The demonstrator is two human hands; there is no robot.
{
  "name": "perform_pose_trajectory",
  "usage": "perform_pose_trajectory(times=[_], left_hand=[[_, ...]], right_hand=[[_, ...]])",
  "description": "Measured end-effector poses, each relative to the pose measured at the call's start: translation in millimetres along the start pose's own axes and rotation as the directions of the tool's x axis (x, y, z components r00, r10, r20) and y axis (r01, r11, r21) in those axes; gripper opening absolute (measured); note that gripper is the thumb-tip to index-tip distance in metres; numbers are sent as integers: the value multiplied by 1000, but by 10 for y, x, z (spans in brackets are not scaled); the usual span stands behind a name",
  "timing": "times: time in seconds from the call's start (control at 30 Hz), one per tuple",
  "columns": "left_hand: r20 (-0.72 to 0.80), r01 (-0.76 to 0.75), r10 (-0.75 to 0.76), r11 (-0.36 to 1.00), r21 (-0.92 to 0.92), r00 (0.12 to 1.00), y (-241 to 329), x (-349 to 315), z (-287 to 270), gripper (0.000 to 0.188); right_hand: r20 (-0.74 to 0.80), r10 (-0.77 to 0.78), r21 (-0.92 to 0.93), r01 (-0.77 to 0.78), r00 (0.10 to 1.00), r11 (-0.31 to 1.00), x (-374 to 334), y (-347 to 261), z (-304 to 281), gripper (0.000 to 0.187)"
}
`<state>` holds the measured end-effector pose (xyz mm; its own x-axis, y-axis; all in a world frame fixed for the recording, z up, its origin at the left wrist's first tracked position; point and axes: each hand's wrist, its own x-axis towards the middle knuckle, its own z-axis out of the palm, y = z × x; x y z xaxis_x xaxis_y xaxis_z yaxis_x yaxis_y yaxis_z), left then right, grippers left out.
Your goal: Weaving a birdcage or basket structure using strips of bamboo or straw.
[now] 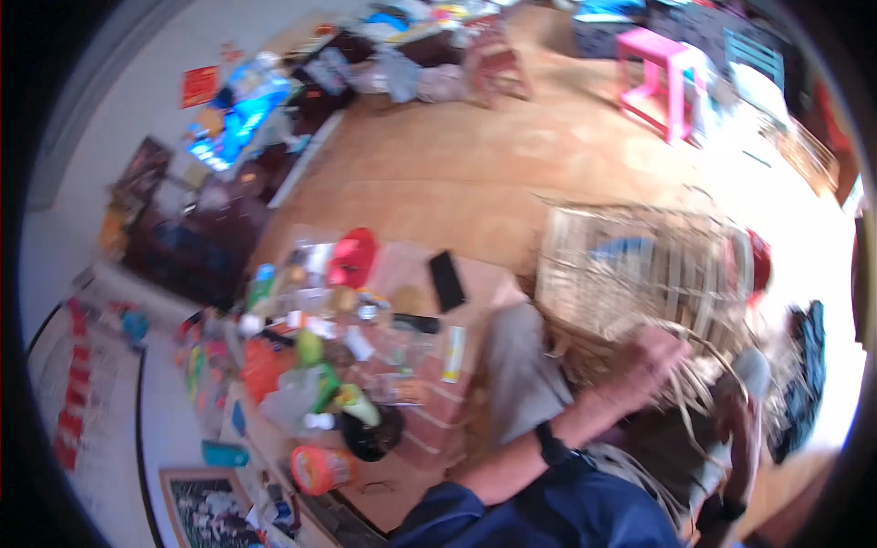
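Note:
A woven basket (585,292) of pale flat strips, likely split bamboo, lies in front of my knees, its open lattice side showing. My left hand (656,358) is closed at the basket's near edge, with a thin pale strip (708,345) at its fingers that curves off to the right. More loose strips (690,393) loop down between my hands across my lap. Over my right knee is my right hand (738,411), close to the strips; blur hides its fingers and whether it holds one.
Left of me a cluttered low table (489,283) holds a black phone (447,281), a red round item (353,258), bags and an orange-lidded jar (322,468). A pink stool (653,55) stands far right. Dark cloth (804,384) lies right of my knee.

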<state>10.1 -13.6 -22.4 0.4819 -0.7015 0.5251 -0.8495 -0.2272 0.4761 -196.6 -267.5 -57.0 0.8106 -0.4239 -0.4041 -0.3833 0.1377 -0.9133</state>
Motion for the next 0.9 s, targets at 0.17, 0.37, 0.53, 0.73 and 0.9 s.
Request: perform_pose_trajectory(times=[0.17,0.37,0.53,0.73,0.9], left_hand=[[85,417,-410,868,-271,908,-139,13,-433,30],[92,313,-300,930,-195,950,-207,134,-612,43],[191,152,-142,988,-39,971,10,177,-373,35],[189,109,-126,989,99,974,87,148,-147,25],[201,84,-100,993,88,975,19,56,-175,26]], right_hand=[[-47,-58,866,70,997,495,583,475,-564,44],[-432,138,406,55,891,912,196,16,-590,63],[-427,-309,-312,182,850,932,-105,-147,-74,33],[261,-479,-688,510,838,517,-26,-462,1123,37],[261,-384,-674,452,886,585,-168,-639,874,22]])
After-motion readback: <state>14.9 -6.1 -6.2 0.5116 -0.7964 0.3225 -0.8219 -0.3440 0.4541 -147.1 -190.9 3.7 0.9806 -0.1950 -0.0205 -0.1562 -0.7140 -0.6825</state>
